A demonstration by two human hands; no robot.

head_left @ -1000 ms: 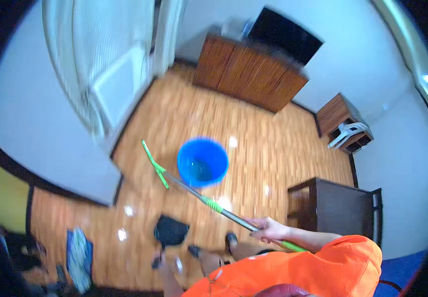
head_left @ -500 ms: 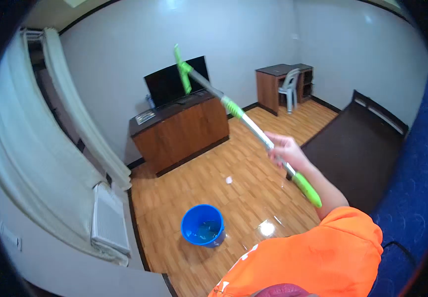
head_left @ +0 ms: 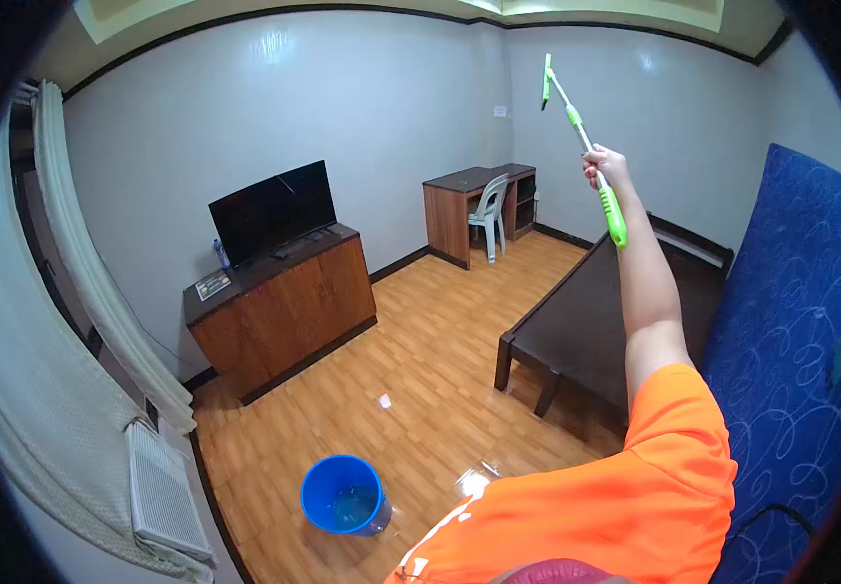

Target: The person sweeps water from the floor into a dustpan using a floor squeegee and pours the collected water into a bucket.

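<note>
The right hand (head_left: pixel 607 164) is raised high on a straight arm, fist closed around the mop (head_left: pixel 581 136) handle. The green head stands above the hand near the wall's top; the green grip end hangs just below it. Far below lie the bed frame (head_left: pixel 586 321) and, on the floor, a bucket (head_left: pixel 342 494). The left hand is out of view.

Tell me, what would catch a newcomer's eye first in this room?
Most striking is the right hand raised high at upper right, gripping a long green-and-silver squeegee whose blade points at the ceiling. Next comes the bright blue bucket on the wooden floor at bottom centre. An orange sleeve fills the lower right.
</note>
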